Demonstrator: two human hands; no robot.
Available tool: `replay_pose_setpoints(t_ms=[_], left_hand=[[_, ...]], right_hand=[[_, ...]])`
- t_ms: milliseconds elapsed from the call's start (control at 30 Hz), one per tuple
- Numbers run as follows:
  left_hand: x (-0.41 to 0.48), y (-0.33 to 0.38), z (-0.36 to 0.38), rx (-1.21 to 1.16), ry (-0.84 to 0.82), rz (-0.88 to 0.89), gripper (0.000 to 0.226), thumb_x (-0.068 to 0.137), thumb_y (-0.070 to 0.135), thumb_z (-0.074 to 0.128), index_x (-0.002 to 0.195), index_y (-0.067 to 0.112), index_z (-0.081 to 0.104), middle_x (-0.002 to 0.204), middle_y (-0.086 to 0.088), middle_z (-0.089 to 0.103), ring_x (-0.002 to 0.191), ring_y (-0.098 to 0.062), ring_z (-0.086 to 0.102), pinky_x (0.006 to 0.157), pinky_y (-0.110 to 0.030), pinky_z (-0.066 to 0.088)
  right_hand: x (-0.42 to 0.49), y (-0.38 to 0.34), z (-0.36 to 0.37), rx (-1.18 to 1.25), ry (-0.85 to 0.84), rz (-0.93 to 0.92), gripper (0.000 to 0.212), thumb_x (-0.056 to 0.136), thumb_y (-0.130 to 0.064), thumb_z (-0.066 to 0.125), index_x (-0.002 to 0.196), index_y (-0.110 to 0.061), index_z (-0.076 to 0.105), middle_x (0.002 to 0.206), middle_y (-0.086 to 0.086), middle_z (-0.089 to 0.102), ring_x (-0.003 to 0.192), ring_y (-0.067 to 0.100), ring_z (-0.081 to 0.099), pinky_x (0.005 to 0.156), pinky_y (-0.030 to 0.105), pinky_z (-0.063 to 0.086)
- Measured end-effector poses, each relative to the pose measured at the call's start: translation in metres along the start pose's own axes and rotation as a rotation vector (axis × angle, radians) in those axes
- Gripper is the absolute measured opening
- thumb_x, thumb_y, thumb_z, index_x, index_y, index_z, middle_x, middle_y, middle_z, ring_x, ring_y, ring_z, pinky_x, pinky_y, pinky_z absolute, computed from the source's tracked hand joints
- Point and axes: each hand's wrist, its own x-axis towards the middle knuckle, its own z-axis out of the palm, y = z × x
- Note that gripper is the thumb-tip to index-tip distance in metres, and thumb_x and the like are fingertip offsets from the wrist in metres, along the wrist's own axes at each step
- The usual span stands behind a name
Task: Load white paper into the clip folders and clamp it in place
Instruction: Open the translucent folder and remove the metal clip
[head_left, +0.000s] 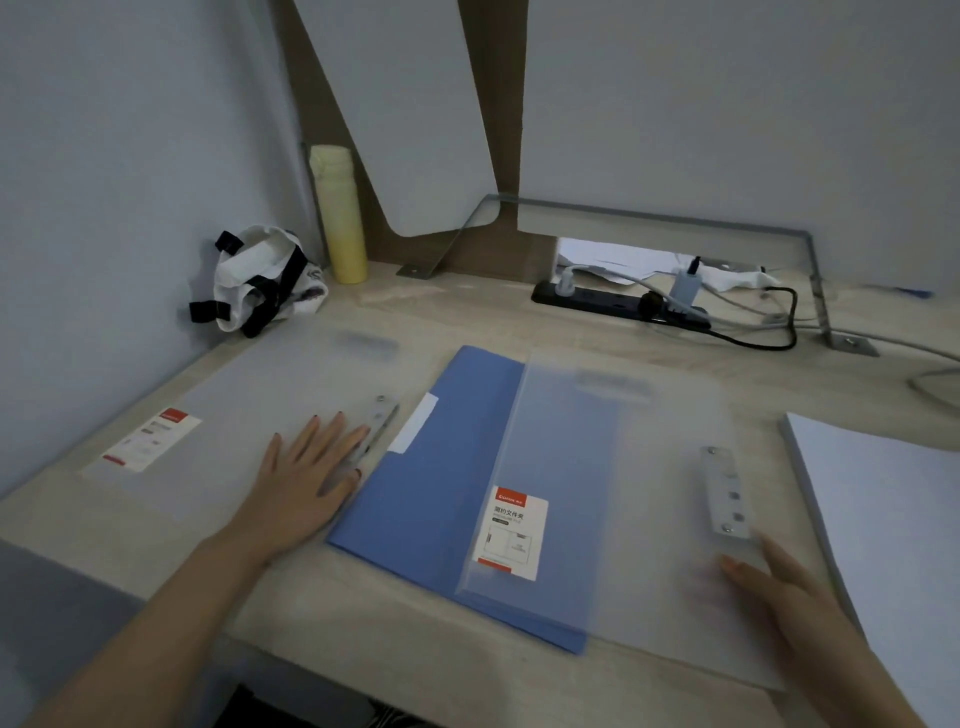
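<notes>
Bench (467, 312) room is tight. My left clear folder (260, 395) lies by the left edge, the right clear folder (623, 467) sits skewed over the blue folders (431, 493) mid-bench, and the white paper (883, 519) waits at the right edge, not yet loaded. Slick plastic on plastic may skate toward the front edge if I push. Its clip (724, 493) could snap on my fingers. My left hand (306, 478) presses flat on the left clear folder; my right hand (779, 587) rests flat, fingers straight, on the other's near corner.
</notes>
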Motion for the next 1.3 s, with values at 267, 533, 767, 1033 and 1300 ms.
replay_pose_setpoints(t_ms=[267, 533, 767, 1033, 1300], left_hand=[[-0.002, 0.057, 0.006, -0.213, 0.012, 0.145, 0.095, 0.067, 0.083, 0.007, 0.147, 0.031, 0.007, 0.149, 0.021, -0.008, 0.135, 0.008, -0.008, 0.112, -0.018, -0.011], [-0.018, 0.080, 0.028, -0.058, 0.019, 0.160, 0.103, 0.048, 0.077, -0.039, 0.136, 0.026, -0.020, 0.147, 0.010, -0.023, 0.136, -0.004, -0.024, 0.092, -0.005, -0.036], [-0.026, 0.113, 0.011, -0.540, -0.137, -0.004, 0.058, 0.096, 0.049, 0.023, 0.148, 0.025, 0.013, 0.157, 0.012, 0.005, 0.143, 0.000, 0.003, 0.114, -0.019, 0.000], [-0.023, 0.160, -0.014, -0.970, -0.407, -0.005, 0.037, 0.095, 0.049, 0.035, 0.119, 0.028, 0.052, 0.133, 0.012, 0.047, 0.124, -0.009, 0.043, 0.101, -0.028, 0.034], [-0.005, 0.145, -0.049, -1.350, -0.591, -0.098, 0.083, 0.076, 0.077, 0.032, 0.139, 0.024, 0.043, 0.142, -0.006, 0.046, 0.130, -0.020, 0.044, 0.105, -0.043, 0.041]], right_hand=[[-0.001, 0.002, -0.005, -0.409, 0.173, -0.115, 0.016, 0.089, -0.007, 0.055, 0.100, -0.012, 0.065, 0.092, 0.011, 0.069, 0.084, 0.029, 0.063, 0.077, 0.038, 0.050], [-0.006, 0.002, 0.005, -0.502, 0.156, -0.218, 0.024, 0.087, 0.000, 0.052, 0.080, -0.018, 0.067, 0.086, 0.006, 0.067, 0.078, 0.020, 0.059, 0.074, 0.036, 0.043], [-0.029, -0.015, 0.011, -0.182, 0.117, -0.229, 0.025, 0.091, -0.004, 0.048, 0.103, -0.016, 0.066, 0.091, -0.004, 0.071, 0.076, 0.011, 0.065, 0.061, 0.021, 0.049], [-0.039, -0.040, 0.017, 0.260, -0.117, -0.328, 0.091, 0.051, -0.056, 0.077, 0.128, -0.012, 0.056, 0.119, 0.005, 0.068, 0.109, 0.018, 0.064, 0.084, 0.028, 0.055], [-0.007, -0.059, 0.116, -0.185, -0.290, -0.446, 0.036, 0.090, -0.037, 0.053, 0.124, -0.033, 0.047, 0.112, -0.025, 0.055, 0.104, -0.006, 0.053, 0.102, 0.025, 0.042]])
